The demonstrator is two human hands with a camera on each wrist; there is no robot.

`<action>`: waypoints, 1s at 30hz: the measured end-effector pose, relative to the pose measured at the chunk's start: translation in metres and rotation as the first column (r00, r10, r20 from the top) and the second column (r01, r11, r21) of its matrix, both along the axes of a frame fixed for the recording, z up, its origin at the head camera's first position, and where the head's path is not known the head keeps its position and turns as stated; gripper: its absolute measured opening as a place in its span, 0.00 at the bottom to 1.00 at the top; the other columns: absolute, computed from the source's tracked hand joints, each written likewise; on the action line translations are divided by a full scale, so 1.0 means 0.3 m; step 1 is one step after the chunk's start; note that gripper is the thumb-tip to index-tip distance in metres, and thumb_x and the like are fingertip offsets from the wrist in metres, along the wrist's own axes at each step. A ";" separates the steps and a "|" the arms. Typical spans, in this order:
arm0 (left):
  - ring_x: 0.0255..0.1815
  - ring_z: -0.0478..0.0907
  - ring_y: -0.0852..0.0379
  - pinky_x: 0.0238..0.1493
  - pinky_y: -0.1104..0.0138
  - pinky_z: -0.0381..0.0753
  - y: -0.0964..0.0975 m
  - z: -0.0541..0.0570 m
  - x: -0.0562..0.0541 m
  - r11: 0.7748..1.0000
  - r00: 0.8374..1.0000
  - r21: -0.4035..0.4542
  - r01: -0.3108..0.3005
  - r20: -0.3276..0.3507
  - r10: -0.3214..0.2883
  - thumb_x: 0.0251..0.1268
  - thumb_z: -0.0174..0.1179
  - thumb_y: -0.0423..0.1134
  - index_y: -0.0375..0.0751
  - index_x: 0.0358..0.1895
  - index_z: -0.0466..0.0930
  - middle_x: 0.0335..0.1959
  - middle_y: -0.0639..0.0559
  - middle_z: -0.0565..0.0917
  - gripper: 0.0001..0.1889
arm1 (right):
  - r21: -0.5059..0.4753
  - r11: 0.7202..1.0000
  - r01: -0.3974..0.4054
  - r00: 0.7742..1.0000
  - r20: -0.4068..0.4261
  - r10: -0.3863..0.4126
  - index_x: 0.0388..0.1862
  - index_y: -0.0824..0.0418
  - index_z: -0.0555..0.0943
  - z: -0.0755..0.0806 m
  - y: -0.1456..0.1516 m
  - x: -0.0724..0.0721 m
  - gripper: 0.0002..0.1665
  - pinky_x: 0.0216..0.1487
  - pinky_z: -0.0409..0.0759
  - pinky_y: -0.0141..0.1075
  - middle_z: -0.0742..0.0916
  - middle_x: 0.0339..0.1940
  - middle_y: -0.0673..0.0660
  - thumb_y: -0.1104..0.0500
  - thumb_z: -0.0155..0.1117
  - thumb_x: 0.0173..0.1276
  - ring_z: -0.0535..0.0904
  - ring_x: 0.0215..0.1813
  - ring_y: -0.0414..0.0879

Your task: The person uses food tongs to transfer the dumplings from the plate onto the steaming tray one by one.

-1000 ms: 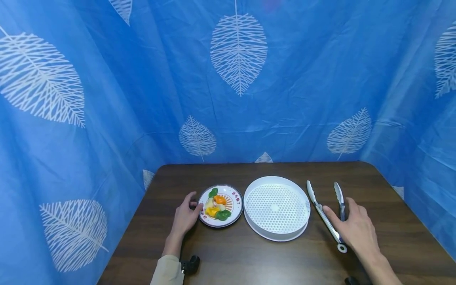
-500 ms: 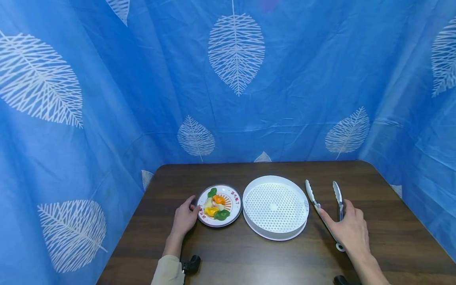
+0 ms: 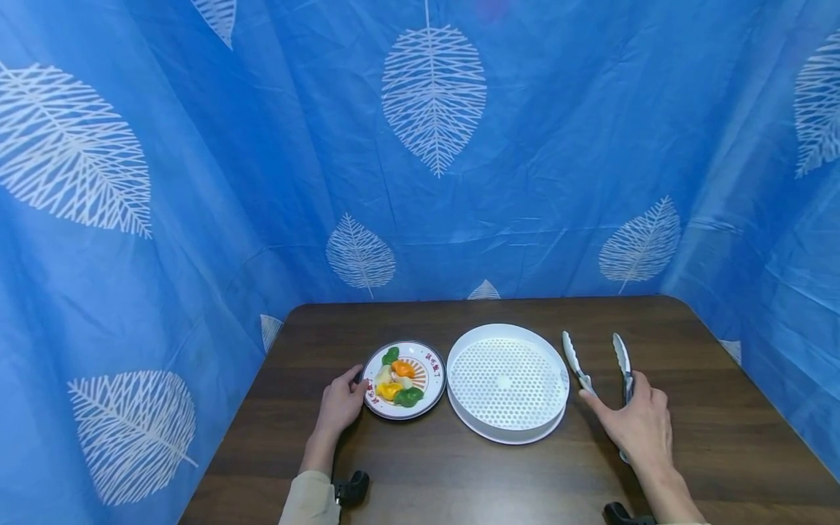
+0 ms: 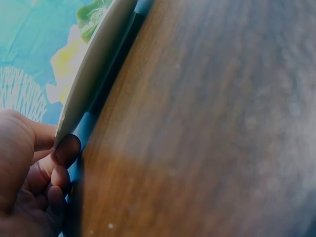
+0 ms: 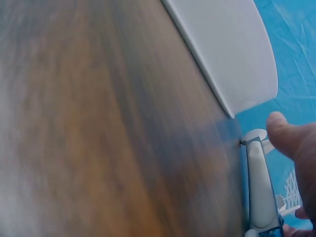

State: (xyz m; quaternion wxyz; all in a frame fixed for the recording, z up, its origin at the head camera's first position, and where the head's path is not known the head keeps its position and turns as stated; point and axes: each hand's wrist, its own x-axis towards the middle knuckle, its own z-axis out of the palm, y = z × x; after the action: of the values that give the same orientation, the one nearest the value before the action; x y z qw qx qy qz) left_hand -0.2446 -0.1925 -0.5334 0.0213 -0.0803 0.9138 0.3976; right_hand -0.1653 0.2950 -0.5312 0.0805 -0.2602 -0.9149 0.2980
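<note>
My left hand (image 3: 340,403) pinches the left rim of a white plate (image 3: 433,379) with red characters. In the left wrist view the thumb lies over the rim and a fingertip (image 4: 68,148) is under it. Several green, orange, yellow and white dumpling-like pieces (image 3: 390,391) lie on the plate. At the right, my right hand (image 3: 639,430) spreads its thumb and fingers over the spread metal tongs (image 3: 571,354), hiding much of their handles. The right wrist view shows the thumb (image 5: 284,133) held out straight, just beyond one tong arm.
A round white steamer tray (image 3: 508,434) with a perforated bottom stands between the plate and the tongs. All rest on a dark wooden table (image 3: 459,481). A blue curtain (image 3: 525,146) with white leaf prints hangs behind and at both sides.
My right hand has moved left and closer over the tongs, covering more of their handle end. My left hand stays at the plate's rim. The view has shifted slightly.
</note>
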 end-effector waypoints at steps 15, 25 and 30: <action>0.25 0.72 0.53 0.30 0.65 0.71 0.002 -0.009 0.012 1.000 1.000 0.022 -0.017 0.021 0.016 0.78 0.56 0.47 0.44 0.76 0.70 0.26 0.50 0.76 0.27 | 0.071 0.997 0.031 0.999 0.017 -0.033 0.72 0.83 0.57 -0.040 -0.013 -0.023 0.76 0.49 0.70 0.65 0.69 0.51 0.83 0.19 0.67 0.54 0.67 0.52 0.77; 0.24 0.72 0.52 0.31 0.65 0.71 0.008 -0.007 0.020 0.999 0.999 0.039 -0.021 0.025 0.020 0.78 0.57 0.48 0.45 0.76 0.69 0.25 0.49 0.75 0.28 | 0.111 0.992 0.065 0.998 0.008 -0.066 0.64 0.86 0.63 -0.054 -0.033 -0.029 0.67 0.41 0.71 0.59 0.69 0.45 0.80 0.24 0.65 0.60 0.68 0.47 0.74; 0.23 0.71 0.52 0.30 0.65 0.71 0.011 -0.005 0.019 0.999 1.000 0.037 -0.017 0.027 0.016 0.79 0.56 0.47 0.45 0.77 0.69 0.24 0.50 0.75 0.28 | 0.103 0.992 0.074 0.997 -0.004 -0.074 0.64 0.86 0.64 -0.058 -0.032 -0.029 0.66 0.42 0.70 0.59 0.69 0.45 0.79 0.25 0.66 0.60 0.68 0.47 0.73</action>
State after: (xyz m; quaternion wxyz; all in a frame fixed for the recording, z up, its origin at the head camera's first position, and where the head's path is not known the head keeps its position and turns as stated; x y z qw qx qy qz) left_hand -0.2390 -0.1893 -0.5348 0.0315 -0.0928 0.9051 0.4138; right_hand -0.1739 0.2854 -0.5487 0.1051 -0.2896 -0.9186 0.2475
